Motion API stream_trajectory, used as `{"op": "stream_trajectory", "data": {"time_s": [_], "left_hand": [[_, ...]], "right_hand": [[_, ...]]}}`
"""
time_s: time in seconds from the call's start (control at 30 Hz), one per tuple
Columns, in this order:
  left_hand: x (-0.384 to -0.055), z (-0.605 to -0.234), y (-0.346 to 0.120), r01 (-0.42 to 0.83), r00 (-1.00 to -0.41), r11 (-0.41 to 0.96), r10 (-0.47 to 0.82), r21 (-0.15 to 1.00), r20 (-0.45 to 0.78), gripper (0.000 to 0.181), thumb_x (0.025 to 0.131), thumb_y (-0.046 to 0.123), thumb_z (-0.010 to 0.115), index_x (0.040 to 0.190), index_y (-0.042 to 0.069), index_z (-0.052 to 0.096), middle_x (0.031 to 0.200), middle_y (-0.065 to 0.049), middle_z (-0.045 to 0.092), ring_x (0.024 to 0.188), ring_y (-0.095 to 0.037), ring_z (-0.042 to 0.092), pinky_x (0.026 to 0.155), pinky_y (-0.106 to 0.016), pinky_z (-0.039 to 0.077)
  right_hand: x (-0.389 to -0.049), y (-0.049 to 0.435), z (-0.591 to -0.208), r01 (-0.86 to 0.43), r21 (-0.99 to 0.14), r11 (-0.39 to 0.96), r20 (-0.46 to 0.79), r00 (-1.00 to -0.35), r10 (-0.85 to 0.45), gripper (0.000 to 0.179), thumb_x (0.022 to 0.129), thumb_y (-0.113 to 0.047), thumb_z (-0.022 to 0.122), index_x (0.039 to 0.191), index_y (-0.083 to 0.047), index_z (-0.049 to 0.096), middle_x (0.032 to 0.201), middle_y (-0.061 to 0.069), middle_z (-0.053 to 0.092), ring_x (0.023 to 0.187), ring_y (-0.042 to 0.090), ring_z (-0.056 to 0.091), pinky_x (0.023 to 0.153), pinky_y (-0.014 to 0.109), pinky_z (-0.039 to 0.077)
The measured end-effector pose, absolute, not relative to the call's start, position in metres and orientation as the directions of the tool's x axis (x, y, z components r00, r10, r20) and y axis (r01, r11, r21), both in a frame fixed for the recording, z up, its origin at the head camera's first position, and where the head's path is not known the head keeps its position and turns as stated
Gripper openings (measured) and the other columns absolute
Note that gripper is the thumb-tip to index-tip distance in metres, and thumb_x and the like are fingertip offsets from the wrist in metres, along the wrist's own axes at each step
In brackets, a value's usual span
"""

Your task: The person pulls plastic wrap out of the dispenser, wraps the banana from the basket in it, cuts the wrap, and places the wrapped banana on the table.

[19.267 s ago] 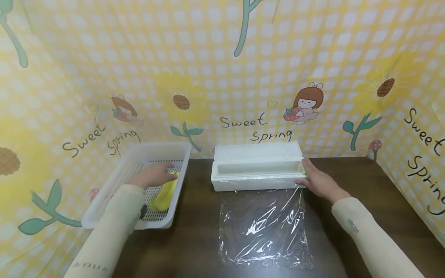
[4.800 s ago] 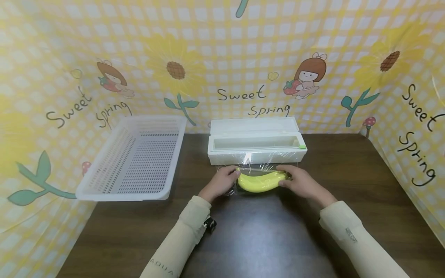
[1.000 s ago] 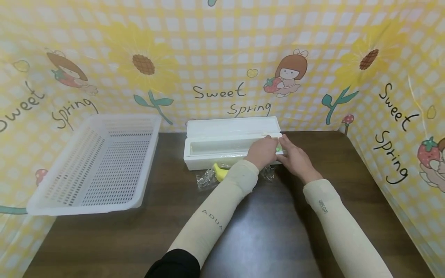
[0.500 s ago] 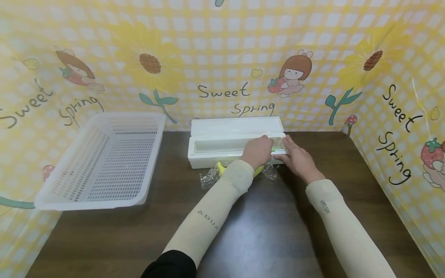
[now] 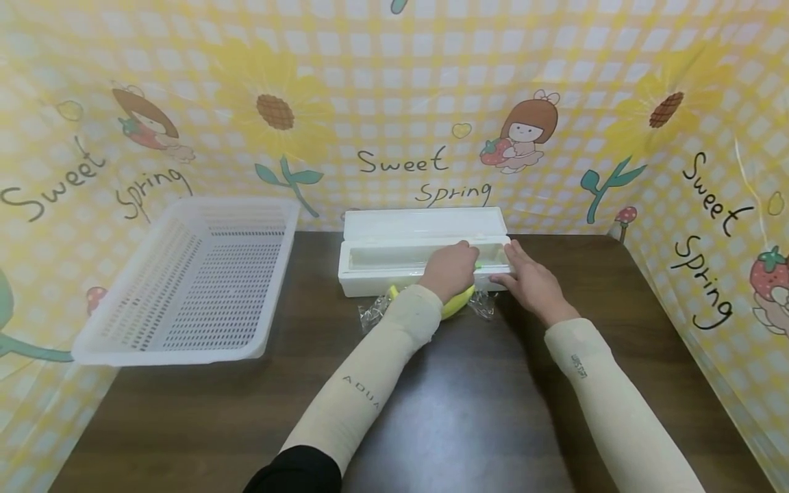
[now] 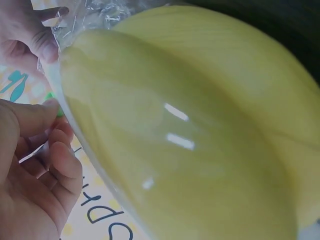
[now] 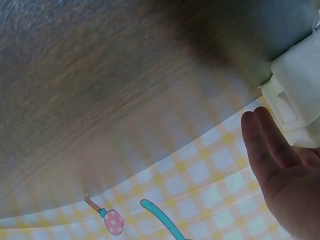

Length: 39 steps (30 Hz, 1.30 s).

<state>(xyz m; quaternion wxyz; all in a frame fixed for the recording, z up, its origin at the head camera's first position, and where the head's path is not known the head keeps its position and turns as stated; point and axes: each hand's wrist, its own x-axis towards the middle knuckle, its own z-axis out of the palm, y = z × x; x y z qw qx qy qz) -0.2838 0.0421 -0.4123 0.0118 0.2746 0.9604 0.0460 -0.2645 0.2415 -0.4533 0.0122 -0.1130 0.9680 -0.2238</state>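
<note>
- Cutting looks like the step in hand: left hand (image 5: 452,269) pinches small green plastic slider (image 6: 60,113) on long white open-lidded box (image 5: 376,283).
- Right hand (image 5: 536,287), fingers straight, seems to brace the box's right end.
- Curved yellow banana (image 5: 458,303) lies wrapped in clear crinkled film (image 5: 483,305) before the box.
- Next move likely calls for 1 steady leftward pull.

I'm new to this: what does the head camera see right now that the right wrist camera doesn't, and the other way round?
Only the head view shows the white basket, the yellow banana and the left hand at the green piece.

Only the right wrist view shows the oblong outline on the white box's end face.

Both show the right hand at that end of the box, the brown table and the checked cloth.
</note>
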Motion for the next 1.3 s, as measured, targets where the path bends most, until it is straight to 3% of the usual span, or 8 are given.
{"op": "stream_trajectory", "data": {"time_s": [1.3], "left_hand": [[-0.277,-0.415,-0.001,0.515,-0.857,0.854,0.515,0.07,0.024,0.021,0.096,0.011,0.058,0.115,0.01,0.068,0.096,-0.002,0.058,0.076,-0.015,0.058,0.067,-0.029,0.053]], "right_hand": [[-0.26,0.24,-0.452,-0.219,-0.392,0.894,0.025,-0.973,-0.228,0.082,0.101,-0.045,0.056,0.16,-0.002,0.018,0.165,0.017,0.009,0.144,0.046,0.025,0.11,0.062,0.029]]}}
